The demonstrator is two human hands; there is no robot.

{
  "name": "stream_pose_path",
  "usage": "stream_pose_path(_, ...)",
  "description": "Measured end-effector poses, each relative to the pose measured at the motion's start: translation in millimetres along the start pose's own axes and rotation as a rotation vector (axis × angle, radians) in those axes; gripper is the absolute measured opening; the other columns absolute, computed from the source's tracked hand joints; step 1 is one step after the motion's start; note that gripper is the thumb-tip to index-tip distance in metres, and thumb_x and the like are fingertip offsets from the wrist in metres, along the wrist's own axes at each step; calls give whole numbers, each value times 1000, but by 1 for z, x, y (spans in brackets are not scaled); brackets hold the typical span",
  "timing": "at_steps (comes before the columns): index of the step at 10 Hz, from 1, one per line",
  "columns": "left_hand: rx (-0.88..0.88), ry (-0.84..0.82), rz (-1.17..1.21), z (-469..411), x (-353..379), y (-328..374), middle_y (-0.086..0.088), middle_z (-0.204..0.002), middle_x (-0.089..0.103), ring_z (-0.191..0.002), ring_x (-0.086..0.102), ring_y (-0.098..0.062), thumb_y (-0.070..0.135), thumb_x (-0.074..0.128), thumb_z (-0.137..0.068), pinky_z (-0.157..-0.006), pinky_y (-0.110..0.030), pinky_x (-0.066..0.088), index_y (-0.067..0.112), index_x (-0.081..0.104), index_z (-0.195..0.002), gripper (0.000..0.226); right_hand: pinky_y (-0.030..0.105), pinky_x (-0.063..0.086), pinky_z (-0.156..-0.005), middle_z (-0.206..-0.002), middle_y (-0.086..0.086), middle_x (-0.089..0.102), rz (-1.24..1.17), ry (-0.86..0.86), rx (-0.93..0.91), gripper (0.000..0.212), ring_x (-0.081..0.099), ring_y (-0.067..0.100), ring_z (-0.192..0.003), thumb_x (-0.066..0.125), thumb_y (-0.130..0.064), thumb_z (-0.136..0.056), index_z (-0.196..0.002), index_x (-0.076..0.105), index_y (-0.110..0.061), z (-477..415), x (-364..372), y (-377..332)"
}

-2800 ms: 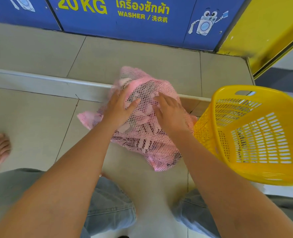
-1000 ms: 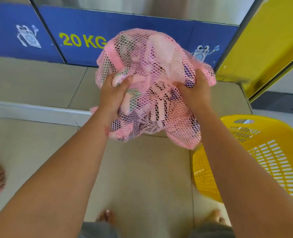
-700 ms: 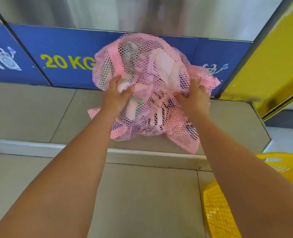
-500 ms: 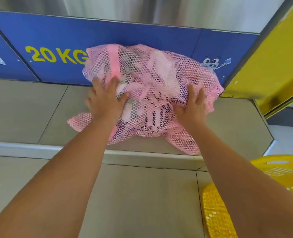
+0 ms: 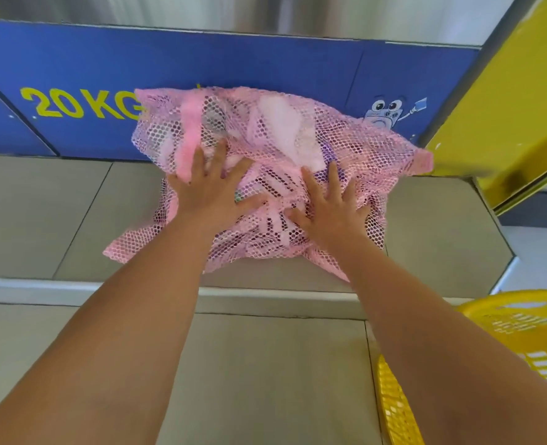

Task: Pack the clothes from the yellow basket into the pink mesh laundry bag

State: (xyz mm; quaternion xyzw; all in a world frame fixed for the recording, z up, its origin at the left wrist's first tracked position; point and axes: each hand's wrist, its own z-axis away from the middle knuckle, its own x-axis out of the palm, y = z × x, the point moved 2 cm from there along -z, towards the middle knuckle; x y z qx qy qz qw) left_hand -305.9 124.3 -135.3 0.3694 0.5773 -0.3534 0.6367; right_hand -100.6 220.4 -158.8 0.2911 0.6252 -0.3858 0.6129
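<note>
The pink mesh laundry bag (image 5: 275, 136), stuffed with pale and patterned clothes, lies on the raised tiled step against the blue washer panel. My left hand (image 5: 209, 191) lies flat on its left half with fingers spread. My right hand (image 5: 330, 208) presses flat on the bag's right half, fingers also spread. The yellow basket (image 5: 506, 319) stands at the lower right on the lower floor; only part of its rim and slotted wall shows, and its inside is mostly out of view.
A blue panel (image 5: 73, 75) marked "20 KG" runs behind the bag, with shiny metal above it. A yellow wall edge (image 5: 506, 107) rises at the right. The metal-edged step lip (image 5: 282, 297) separates the raised ledge from the lower tiled floor.
The bag was lifted off the lower floor, carried up and forward, and set on the raised step. Both hands went from gripping the mesh to lying flat on it.
</note>
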Motion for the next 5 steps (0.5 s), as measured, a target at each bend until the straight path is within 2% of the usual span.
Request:
stream_pose_path(1,-5,-50,-59,-2,-8,7,8,-163,-17,-150,-9,-34,96,4,-63,-104,-79,7,55,-1,-145,91,77,21,-103,-161,-4,-22,31,-147,-25,83,-3,46,-147,20,-85,-79,-145,-18,-50,-14,-10,9)
stream_pose_path(2,1,-78,-54,14,-37,19,4,-164,-10,-150,-3,-37,88,15,-77,-106,-76,0,55,8,-145,77,76,20,-105,-162,-7,-16,-40,-270,7,78,-1,43,-148,33,-77,-85,-147,-8,-52,0,-41,10)
stream_pose_path(3,55,-65,-49,45,-80,29,-2,-165,-2,-150,3,-36,71,24,-92,-111,-69,-1,50,18,-147,60,74,15,-108,-163,-7,-13,-19,-305,16,71,-3,38,-149,25,-73,-90,-149,-7,-49,34,-88,3)
stream_pose_path(4,80,-54,-72,71,-142,38,-6,-165,8,-151,6,-32,58,24,-98,-118,-60,1,38,20,-151,57,65,10,-115,-164,-5,-11,23,-305,-17,69,-3,31,-151,19,-68,-94,-152,-8,-42,65,-154,-4)
stream_pose_path(5,47,-15,-33,93,-218,51,-6,-164,9,-151,6,-29,56,24,-99,-120,-54,1,29,9,-155,63,55,7,-120,-164,0,-8,39,-221,-75,68,-3,28,-151,15,-64,-97,-154,-8,-35,88,-236,-18)
